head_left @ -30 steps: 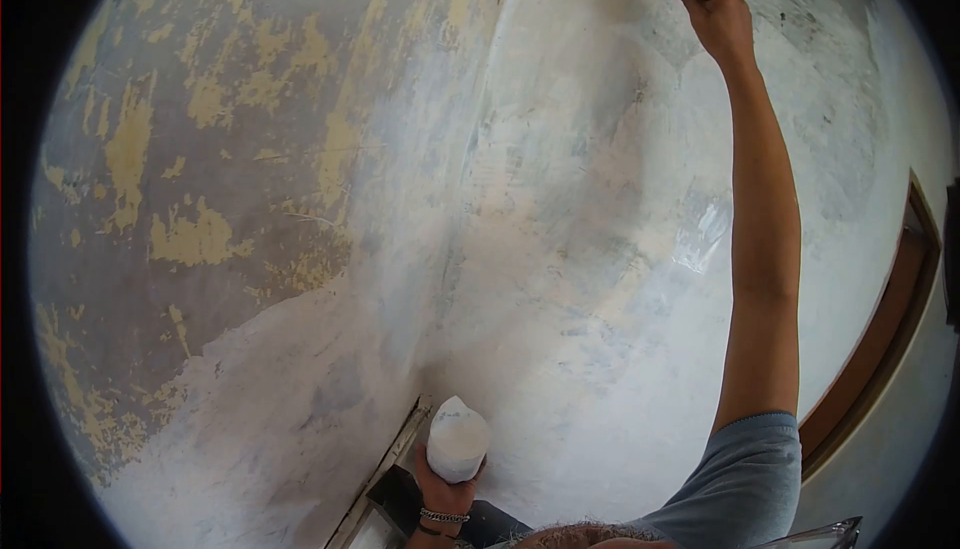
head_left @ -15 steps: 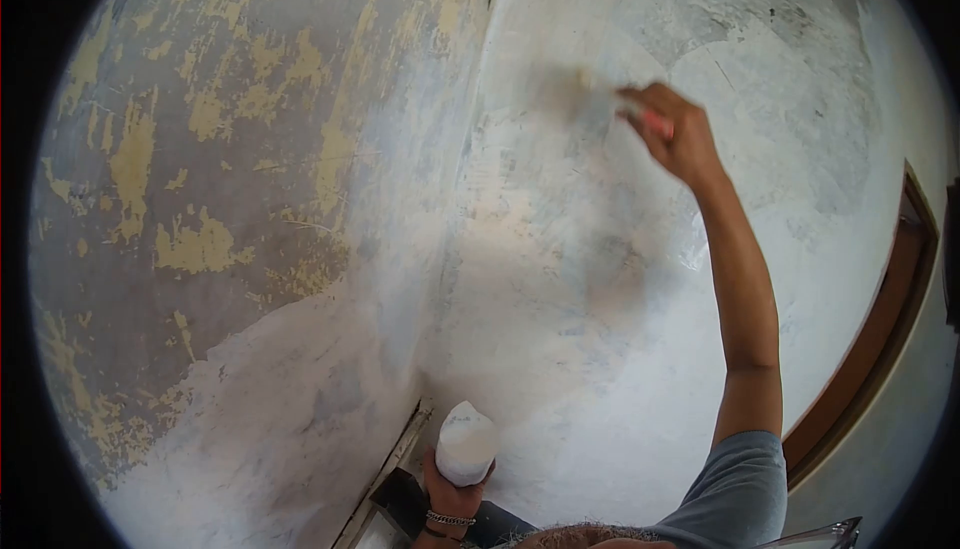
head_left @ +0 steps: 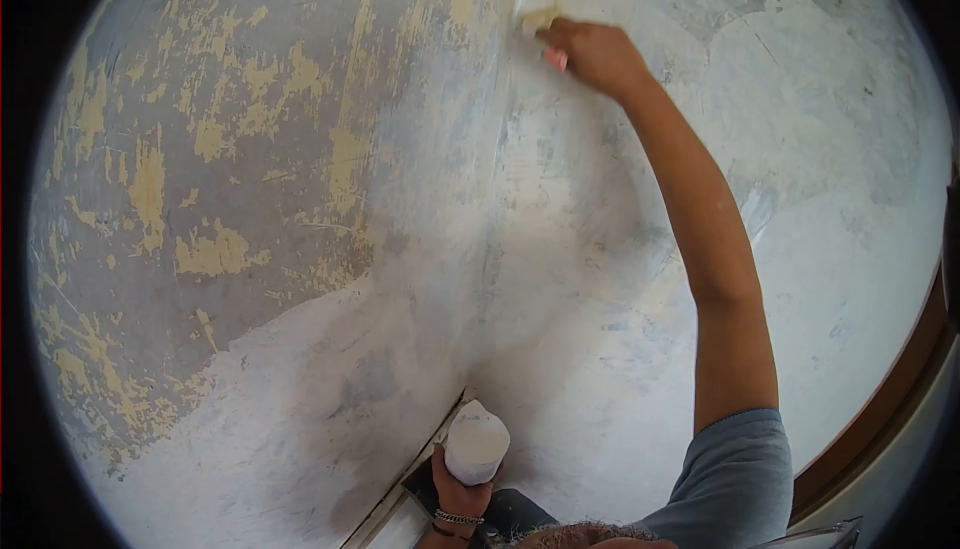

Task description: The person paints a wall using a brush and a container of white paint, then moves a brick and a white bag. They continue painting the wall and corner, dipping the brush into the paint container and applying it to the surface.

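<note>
In the head view my right hand (head_left: 598, 57) is raised high, closed around a paintbrush (head_left: 541, 19) with a pinkish-red handle. Its pale bristles are at the whitened wall (head_left: 570, 159), close beside the inner corner. Low in the view, my left hand (head_left: 460, 493) wraps around a white tub (head_left: 477, 446) with an uneven rim. White paint or a similar coating fills it. The tub hides part of that hand's fingers. A bracelet circles the left wrist.
The left wall (head_left: 240, 169) is grey with peeling yellow patches, and white along its lower part. A dark-edged ledge or frame (head_left: 405, 484) runs diagonally beside the tub. At the far right curves a brown wooden frame (head_left: 890, 404).
My right hand and the brush have moved up and left, nearer the corner. The left hand still holds the tub. The view has shifted slightly.
</note>
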The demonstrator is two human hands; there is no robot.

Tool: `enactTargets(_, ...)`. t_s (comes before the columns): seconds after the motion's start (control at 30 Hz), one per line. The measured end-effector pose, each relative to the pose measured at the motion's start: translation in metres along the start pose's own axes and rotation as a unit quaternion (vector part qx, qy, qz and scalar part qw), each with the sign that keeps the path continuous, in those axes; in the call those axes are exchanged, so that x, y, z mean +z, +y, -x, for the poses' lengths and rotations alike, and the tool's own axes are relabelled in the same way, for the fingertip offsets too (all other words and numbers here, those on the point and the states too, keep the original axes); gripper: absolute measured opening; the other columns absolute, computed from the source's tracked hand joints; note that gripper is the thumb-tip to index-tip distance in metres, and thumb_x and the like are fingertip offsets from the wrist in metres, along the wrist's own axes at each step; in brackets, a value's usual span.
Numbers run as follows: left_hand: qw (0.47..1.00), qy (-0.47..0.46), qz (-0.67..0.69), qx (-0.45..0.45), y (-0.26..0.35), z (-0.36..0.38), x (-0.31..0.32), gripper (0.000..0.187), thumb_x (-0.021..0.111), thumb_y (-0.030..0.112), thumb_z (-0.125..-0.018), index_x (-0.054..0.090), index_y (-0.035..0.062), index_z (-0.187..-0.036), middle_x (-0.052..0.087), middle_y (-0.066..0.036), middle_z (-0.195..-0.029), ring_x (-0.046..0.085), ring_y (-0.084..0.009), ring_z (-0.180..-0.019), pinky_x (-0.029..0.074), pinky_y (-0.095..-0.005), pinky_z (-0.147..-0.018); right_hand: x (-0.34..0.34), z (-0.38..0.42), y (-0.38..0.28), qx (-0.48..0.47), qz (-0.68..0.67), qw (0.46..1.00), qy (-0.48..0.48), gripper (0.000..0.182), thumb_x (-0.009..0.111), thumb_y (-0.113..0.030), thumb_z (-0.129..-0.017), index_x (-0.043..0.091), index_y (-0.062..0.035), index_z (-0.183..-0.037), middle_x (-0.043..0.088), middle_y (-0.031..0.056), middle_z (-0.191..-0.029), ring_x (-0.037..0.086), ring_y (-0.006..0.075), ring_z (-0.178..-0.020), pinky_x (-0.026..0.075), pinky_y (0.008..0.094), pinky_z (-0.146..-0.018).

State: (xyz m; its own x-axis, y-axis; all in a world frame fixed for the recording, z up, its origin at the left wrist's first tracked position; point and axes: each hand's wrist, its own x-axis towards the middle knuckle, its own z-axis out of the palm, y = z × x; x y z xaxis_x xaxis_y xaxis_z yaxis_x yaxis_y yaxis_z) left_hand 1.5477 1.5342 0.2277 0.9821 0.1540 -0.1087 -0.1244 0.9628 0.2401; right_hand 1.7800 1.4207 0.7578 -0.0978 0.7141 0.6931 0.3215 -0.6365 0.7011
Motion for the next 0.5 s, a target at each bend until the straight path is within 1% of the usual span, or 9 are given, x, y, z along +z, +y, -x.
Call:
enactTargets(0.1,1.0,0.002,-0.028,-0.004,0.0,0.002,0.0,0.057,0.043,0.058,-0.093,0.052,0.0181,-0.131,0.06,-0.007,-0.126,0.059,-0.0325,-0.114,0.052,-0.0523,-0.087,0.004,0.048,-0.051,-0.084,-0.085,0.984,-0.128,0.021,0.057,-0.012,-0.086,0.068,-0.0158,-0.104,0.068,0.0023,-0.1,0.068,0.0239,-0.084,0.055,0.0376,-0.072)
enactTargets(0.17,1.0,-0.001,-0.02,-0.023,-0.004,-0.001,-0.005,0.057,0.042,0.059,-0.093,0.051,0.0185,-0.132,0.06,-0.008,-0.127,0.059,-0.0327,-0.114,0.051,-0.0523,-0.087,-0.004,0.077,-0.087,-0.157,-0.139,0.961,-0.18,0.017,0.06,-0.015,-0.088,0.069,-0.0138,-0.102,0.068,0.0045,-0.095,0.068,0.0256,-0.081,0.054,0.0384,-0.07)
enactTargets(0.27,0.999,-0.009,-0.037,-0.03,-0.01,-0.001,-0.004,0.059,0.041,0.06,-0.093,0.051,0.0185,-0.133,0.06,-0.008,-0.128,0.059,-0.0326,-0.115,0.051,-0.0523,-0.087,-0.024,0.083,-0.096,-0.01,-0.272,0.956,-0.111,0.016,0.062,-0.021,-0.09,0.07,-0.0108,-0.099,0.068,0.0063,-0.092,0.067,0.0276,-0.082,0.053,0.0394,-0.07)
enactTargets(0.3,0.998,-0.01,-0.048,-0.029,-0.012,0.0,-0.004,0.06,0.04,0.061,-0.092,0.051,0.0184,-0.133,0.059,-0.008,-0.128,0.059,-0.0325,-0.115,0.051,-0.0523,-0.087,-0.017,0.076,-0.085,0.059,-0.295,0.953,-0.046,0.016,0.066,-0.018,-0.09,0.071,-0.0079,-0.1,0.071,0.0052,-0.099,0.067,0.0223,-0.079,0.053,0.0328,-0.068)
enactTargets(0.33,0.998,-0.013,-0.046,-0.033,-0.014,-0.001,-0.004,0.06,0.04,0.061,-0.093,0.05,0.018,-0.134,0.059,-0.008,-0.128,0.059,-0.0324,-0.115,0.051,-0.0522,-0.087,-0.01,0.063,-0.073,0.17,-0.362,0.916,-0.02,0.014,0.065,-0.017,-0.091,0.071,-0.0054,-0.097,0.072,0.0071,-0.091,0.065,0.0161,-0.071,0.052,0.0299,-0.064)
enactTargets(0.37,0.998,-0.016,-0.044,-0.038,-0.016,-0.002,-0.005,0.061,0.039,0.061,-0.093,0.05,0.0176,-0.134,0.059,-0.008,-0.128,0.059,-0.0323,-0.115,0.051,-0.052,-0.087,-0.01,0.047,-0.058,0.226,-0.368,0.902,0.023,0.022,0.067,-0.024,-0.089,0.071,-0.0029,-0.092,0.069,0.0143,-0.075,0.063,0.0218,-0.061,0.051,0.0339,-0.062)
enactTargets(0.4,0.998,-0.02,-0.042,-0.043,-0.018,-0.004,-0.007,0.062,0.038,0.061,-0.093,0.05,0.0172,-0.134,0.059,-0.008,-0.129,0.058,-0.0322,-0.116,0.05,-0.0519,-0.088,0.003,0.036,-0.037,0.247,-0.375,0.888,0.097,0.027,0.068,-0.026,-0.087,0.072,0.0003,-0.083,0.067,0.0138,-0.066,0.063,0.0215,-0.056,0.051,0.0318,-0.059)
enactTargets(0.47,0.998,-0.019,-0.027,-0.052,-0.019,-0.008,-0.009,0.062,0.037,0.061,-0.093,0.05,0.0161,-0.134,0.059,-0.008,-0.129,0.058,-0.0322,-0.116,0.05,-0.0519,-0.088,0.003,0.008,-0.01,0.29,-0.322,0.886,0.164,0.04,0.07,-0.028,-0.084,0.067,0.0021,-0.058,0.065,0.013,-0.056,0.066,0.0199,-0.056,0.051,0.03,-0.058)
enactTargets(0.5,0.998,-0.02,-0.02,-0.056,-0.02,-0.01,-0.01,0.062,0.037,0.061,-0.093,0.05,0.0156,-0.134,0.059,-0.008,-0.129,0.058,-0.0322,-0.117,0.05,-0.0519,-0.088,0.002,-0.005,0.001,0.312,-0.312,0.881,0.173,0.037,0.069,-0.028,-0.084,0.067,0.0022,-0.062,0.065,0.0122,-0.056,0.065,0.0192,-0.055,0.051,0.029,-0.059)
